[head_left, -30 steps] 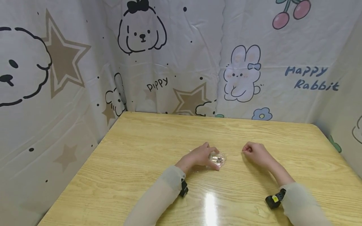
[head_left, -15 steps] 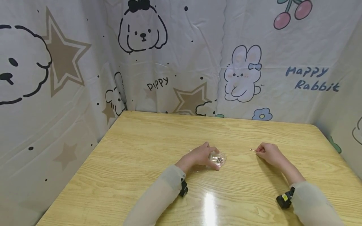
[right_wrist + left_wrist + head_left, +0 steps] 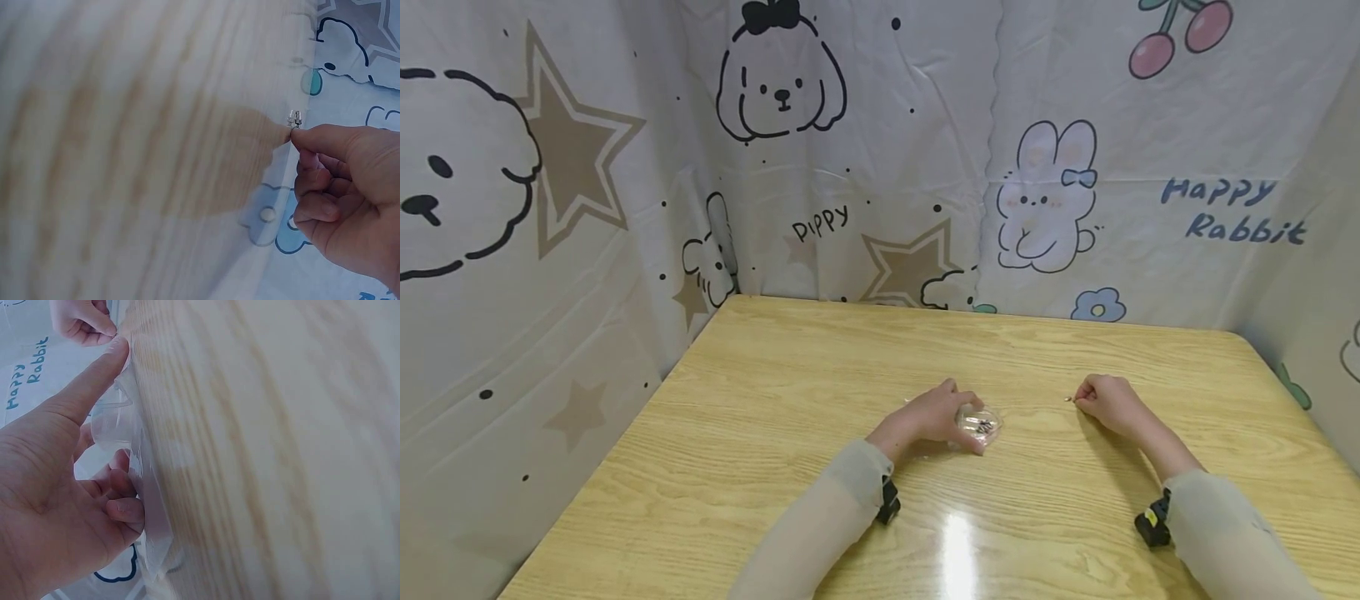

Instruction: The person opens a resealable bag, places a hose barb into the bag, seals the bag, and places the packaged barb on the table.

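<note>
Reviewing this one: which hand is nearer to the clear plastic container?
Left. The left hand holds the clear plastic container; the right hand is apart from it, off to its right, beside a small metal piece.

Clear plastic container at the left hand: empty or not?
Not empty: the head view shows small dark pieces inside the clear plastic container; too small to count.

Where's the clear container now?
In the head view, just right of centre: the left hand holds the clear container at the tabletop, left of the right hand.
</note>
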Tool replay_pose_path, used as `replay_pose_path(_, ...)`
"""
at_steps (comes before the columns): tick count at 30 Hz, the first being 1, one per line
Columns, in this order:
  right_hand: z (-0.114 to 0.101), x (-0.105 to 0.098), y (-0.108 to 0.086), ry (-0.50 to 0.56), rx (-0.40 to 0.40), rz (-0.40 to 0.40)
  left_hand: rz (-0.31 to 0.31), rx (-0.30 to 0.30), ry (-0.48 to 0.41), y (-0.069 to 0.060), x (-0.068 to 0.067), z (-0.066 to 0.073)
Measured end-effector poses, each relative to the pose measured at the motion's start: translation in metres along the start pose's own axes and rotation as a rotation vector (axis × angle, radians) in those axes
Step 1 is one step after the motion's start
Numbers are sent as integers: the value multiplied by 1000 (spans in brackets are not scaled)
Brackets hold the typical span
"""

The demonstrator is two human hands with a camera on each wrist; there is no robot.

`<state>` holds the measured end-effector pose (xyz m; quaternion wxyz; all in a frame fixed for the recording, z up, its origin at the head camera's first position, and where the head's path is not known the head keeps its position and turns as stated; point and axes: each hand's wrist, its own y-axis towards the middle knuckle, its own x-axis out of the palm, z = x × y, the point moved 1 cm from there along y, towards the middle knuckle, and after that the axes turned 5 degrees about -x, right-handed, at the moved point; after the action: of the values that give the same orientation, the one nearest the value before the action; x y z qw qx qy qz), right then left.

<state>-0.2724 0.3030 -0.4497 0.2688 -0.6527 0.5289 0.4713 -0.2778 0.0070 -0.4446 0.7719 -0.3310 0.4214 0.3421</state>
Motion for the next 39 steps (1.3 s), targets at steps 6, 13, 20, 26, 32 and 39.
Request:
replay_pose_path(6,-9,-5,-1,-17,65,-58,1,-1,-2,0,-1,1)
replay_pose_path(13,-9,-6,-5,-20,27,-89,1,3,11,0,-1,1)
replay_pose_path(20,-8,-4,-9,11,-35,-71,3,3,19,0,0,1)
replay_pose_path(26,-18,-1,-9,122,-29,-90,3,5,21,0,1,0)
replay_pose_path(32,-32,3,-5,173,-37,-87,4,6,21,0,0,0)
replay_pose_path(39,-49,9,1,219,-70,-105,1,10,29,1,0,0)
